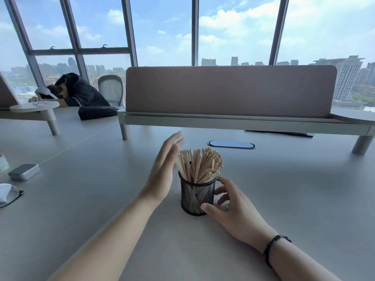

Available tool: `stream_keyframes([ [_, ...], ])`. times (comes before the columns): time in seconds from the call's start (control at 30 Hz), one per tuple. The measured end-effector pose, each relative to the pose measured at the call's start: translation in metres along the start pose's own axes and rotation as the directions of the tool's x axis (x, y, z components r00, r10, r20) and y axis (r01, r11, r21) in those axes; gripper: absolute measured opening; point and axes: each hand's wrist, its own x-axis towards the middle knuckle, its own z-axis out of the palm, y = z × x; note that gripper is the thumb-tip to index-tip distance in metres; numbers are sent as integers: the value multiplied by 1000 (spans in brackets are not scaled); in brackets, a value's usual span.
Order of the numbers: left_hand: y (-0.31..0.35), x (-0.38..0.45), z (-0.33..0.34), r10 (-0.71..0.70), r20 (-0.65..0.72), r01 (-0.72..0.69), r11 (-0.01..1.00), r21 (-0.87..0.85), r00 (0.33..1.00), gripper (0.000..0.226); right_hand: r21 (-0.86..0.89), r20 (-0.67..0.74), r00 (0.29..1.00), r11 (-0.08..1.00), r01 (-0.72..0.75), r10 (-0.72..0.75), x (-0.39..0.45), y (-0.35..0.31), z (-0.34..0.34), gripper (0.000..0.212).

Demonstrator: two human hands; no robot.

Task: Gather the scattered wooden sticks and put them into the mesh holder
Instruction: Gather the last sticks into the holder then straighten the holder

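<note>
A black mesh holder stands upright on the grey table, in the middle of the head view. A bundle of pale wooden sticks stands in it, fanning out above the rim. My left hand is flat and open just left of the sticks, fingers stretched upward, close to or touching the outer sticks. My right hand curls around the holder's right side, thumb on its lower front wall and fingers behind. No loose sticks show on the table.
A pink desk divider on a raised shelf runs across the back. A cable cover lies behind the holder. At the left are a metal tin, glasses with a cloth, and a person slumped over the far desk.
</note>
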Motion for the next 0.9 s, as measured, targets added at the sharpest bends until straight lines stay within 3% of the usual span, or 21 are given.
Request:
stream_keyframes([
  [0.07,-12,-1,2,-228,128,244,961,-128,965,75,18,-77,997,1000,-20,22,-3,-11,6,80],
  [0.1,-18,-4,5,-274,182,304,939,-162,944,73,28,-119,992,999,-33,36,-4,-18,11,81],
  [0.23,-19,-10,19,-348,158,382,863,-331,924,75,7,-191,981,1000,-28,29,-1,-34,25,80],
  [0.33,-21,-10,19,-304,114,324,864,-385,946,83,38,-154,987,998,-45,51,8,-27,25,74],
  [0.43,-26,-11,14,-253,10,248,942,-224,967,76,109,-164,982,991,-82,99,15,-13,16,73],
  [0.53,-28,-14,4,-255,-240,227,964,-138,937,73,198,-226,962,974,-106,150,21,2,5,63],
  [0.6,-33,-14,-2,-234,-305,218,972,-85,923,73,258,-194,966,959,-120,173,23,5,2,56],
  [0.77,-42,-2,-3,-319,-203,329,944,15,926,37,101,-61,985,983,-152,159,27,-8,11,72],
  [0.9,-52,1,3,-302,-13,299,939,172,953,49,96,-78,982,982,-165,173,36,-14,16,72],
])
